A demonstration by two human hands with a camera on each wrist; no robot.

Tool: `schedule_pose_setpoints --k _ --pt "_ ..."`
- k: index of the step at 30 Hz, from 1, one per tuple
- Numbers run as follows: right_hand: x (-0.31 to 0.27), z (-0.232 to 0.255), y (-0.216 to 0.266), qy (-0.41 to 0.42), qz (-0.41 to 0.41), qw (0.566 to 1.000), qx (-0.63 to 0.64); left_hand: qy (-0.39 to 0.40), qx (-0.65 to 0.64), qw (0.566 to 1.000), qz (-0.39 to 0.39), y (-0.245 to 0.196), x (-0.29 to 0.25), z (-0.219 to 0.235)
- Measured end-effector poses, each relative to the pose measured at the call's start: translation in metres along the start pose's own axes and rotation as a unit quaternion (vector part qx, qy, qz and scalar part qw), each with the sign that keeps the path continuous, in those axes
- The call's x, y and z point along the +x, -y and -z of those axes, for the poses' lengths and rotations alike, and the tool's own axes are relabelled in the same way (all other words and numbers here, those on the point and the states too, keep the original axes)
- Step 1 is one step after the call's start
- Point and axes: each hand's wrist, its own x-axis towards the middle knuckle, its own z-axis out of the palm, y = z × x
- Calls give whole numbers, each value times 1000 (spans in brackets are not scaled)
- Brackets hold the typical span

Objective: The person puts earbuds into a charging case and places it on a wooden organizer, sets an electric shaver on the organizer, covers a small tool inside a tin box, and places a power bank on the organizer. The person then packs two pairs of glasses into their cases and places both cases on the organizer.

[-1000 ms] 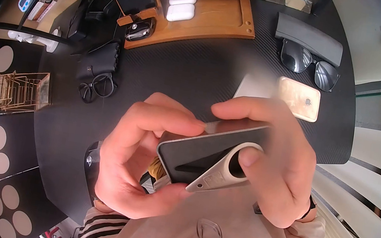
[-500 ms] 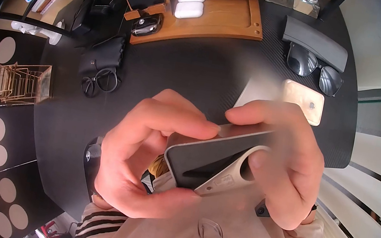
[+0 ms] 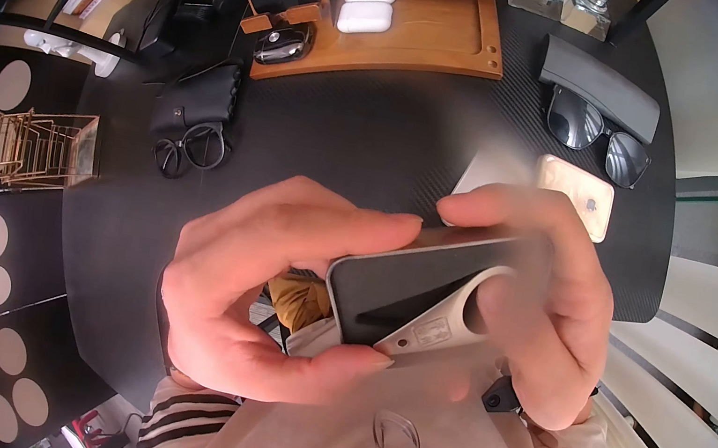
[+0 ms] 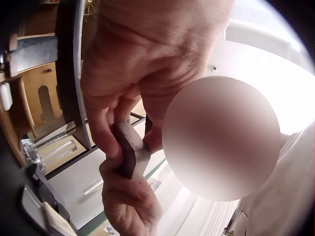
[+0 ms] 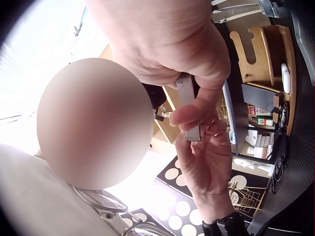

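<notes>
A dark flat slab with rounded corners and a pale rim is held tilted in front of the chest, between both hands. Across its dark face lies a beige tapered piece with a large round hole at its wide end. My left hand grips the slab's left end, index finger along the top edge and thumb at the bottom. At the other end, my right hand holds it with fingers over the top and thumb at the hole. In the right wrist view the slab shows edge-on. Blur hides its right end.
Beyond the hands on the black desk lie a pale gold phone, sunglasses and a grey case. A wooden organizer stands at the back. Black-framed glasses and a black pouch lie left.
The left fingers have straightened along the slab's top edge, and the left hand looks more spread. The slab sits slightly farther right in view, while the right hand keeps its hold.
</notes>
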Motion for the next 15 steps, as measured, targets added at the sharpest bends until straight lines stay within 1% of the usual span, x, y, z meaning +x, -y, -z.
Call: schedule_pose_setpoints --k 3,5,9,10,12,13,14,15 --pt "1 0 4 10 -21 1000 15 -1 -12 1000 12 -1 2 1" --pt "0 0 4 8 -20 1000 15 13 -3 1000 28 -1 3 4" --pt "0 0 2 10 -14 1000 15 14 1 1000 23 0 4 4" --pt "-1 0 5 10 -13 1000 15 11 9 999 33 -2 4 4" --pt "-2 -1 15 5 -98 992 75 8 17 999 44 -4 5 4" --pt "-1 0 11 5 -98 992 75 12 58 998 28 -6 6 4" --pt "0 2 4 9 -53 998 43 16 98 995 12 -6 8 4" --pt "0 3 0 13 -7 1000 9 16 98 995 12 -6 9 5"
